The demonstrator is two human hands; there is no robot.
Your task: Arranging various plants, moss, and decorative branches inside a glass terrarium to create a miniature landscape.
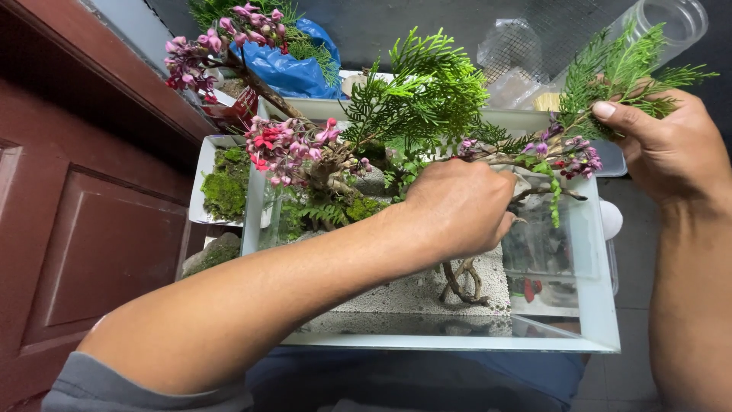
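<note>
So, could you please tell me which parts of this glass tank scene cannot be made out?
- Left hand fingers, head view: curled under, so its grip on the driftwood branch is hidden.
- Right hand: its palm covers the stem of the green sprig.
- Clear plastic jar: cut off by the top edge.

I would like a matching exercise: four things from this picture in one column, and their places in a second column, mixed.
Things:
1. green sprig
2. moss
3. blue bag
4. pale gravel

Places:
a. white tray left of the glass tank
b. floor of the tank
c. in the right hand
d. behind the tank, upper left

Pairs: 1-c, 2-a, 3-d, 4-b
</note>
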